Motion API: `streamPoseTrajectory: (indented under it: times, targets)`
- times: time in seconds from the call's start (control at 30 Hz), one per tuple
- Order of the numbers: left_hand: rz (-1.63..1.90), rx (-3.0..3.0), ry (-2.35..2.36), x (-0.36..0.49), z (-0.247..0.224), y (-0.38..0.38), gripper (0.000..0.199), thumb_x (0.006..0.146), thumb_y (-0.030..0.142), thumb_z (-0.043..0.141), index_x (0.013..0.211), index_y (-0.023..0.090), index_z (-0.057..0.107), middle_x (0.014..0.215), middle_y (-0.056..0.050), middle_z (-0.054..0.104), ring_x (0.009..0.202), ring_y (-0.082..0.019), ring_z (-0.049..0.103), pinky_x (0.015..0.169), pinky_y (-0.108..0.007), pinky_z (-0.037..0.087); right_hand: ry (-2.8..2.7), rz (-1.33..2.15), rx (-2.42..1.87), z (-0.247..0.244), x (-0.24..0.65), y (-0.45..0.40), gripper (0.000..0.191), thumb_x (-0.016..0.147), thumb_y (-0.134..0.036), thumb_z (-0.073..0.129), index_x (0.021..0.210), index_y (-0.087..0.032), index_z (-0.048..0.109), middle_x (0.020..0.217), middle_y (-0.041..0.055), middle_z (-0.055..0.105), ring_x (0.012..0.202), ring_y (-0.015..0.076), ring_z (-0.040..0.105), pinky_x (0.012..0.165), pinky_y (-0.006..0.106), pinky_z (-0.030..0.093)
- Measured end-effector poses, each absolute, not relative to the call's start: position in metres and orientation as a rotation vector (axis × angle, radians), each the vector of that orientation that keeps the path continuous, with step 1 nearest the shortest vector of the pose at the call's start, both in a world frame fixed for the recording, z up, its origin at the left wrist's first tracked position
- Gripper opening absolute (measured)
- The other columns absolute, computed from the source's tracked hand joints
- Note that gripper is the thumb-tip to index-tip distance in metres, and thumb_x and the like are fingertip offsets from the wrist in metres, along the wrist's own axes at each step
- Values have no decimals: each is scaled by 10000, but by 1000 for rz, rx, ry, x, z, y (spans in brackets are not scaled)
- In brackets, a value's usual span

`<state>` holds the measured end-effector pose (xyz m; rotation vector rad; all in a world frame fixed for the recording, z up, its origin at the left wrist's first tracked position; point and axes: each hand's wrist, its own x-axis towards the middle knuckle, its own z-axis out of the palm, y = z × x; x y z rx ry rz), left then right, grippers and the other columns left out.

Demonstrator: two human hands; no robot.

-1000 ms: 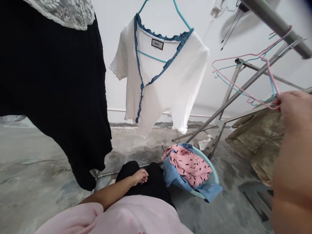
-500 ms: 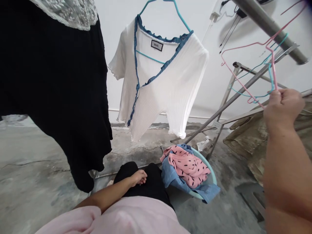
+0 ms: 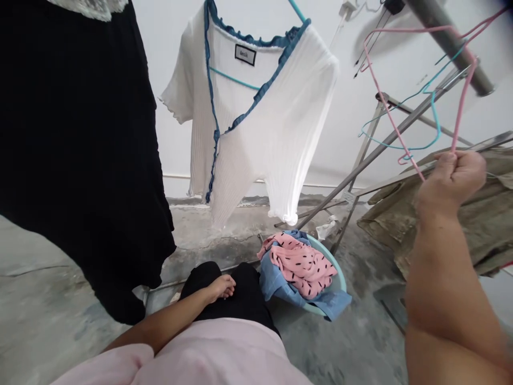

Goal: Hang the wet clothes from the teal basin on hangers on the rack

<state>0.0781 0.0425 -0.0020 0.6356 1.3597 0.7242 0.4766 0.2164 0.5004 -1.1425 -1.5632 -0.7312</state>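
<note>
My right hand is raised at the right and grips a pink wire hanger by its lower bar; a teal hanger hangs tangled with it. Both hangers lean against the bars of a metal drying rack. My left hand rests loosely curled on my black-clad knee, holding nothing. Just right of that knee stands a pale green basin with a pink spotted garment lying over blue cloth.
A white top with blue trim hangs on a teal hanger at centre. A black garment hangs at left. An olive cloth drapes over the rack at right. The floor is grey cracked concrete, the wall white.
My right hand has lifted the pink hanger and swung it upright, moving slightly left. The view has tilted a little; the white top swings. My left hand stays on the knee.
</note>
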Motion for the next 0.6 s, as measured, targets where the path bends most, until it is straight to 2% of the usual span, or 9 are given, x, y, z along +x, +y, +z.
streamPoseTrajectory:
  times: [0.1,0.2,0.33,0.5,0.6]
  targets:
    - [720,635,1361,78,-7,44,42,881,167,551,886,139,519,671,28,587,530,-58,560,530,-168,355,-1300,-738,-1220,507,470,223,348,897,-320,376,948,-190,695,956,138,664,945,332,636,853,508,460]
    - [722,643,1357,78,-10,45,61,876,182,562,892,141,520,679,28,593,543,-59,569,533,-165,362,-1260,-770,-1272,513,465,227,389,858,-268,407,1002,-115,735,982,169,687,937,340,647,854,496,458]
    - [723,649,1355,78,-13,45,41,890,176,528,907,139,523,682,28,590,552,-56,573,536,-162,362,-1264,-748,-1207,515,467,230,379,870,-253,415,986,-103,743,945,158,686,925,297,642,874,447,449]
    - [734,655,1348,77,-18,46,161,833,248,639,889,149,525,695,25,597,564,-64,576,542,-166,361,-1325,-763,-1099,515,470,229,416,874,-320,392,958,-104,737,924,156,679,891,277,627,841,425,439]
    - [741,658,1342,76,-21,46,120,848,229,601,894,148,525,697,23,597,563,-66,576,543,-171,366,-1367,-784,-1014,516,468,225,457,889,-391,365,937,-107,720,921,161,673,859,269,621,817,424,437]
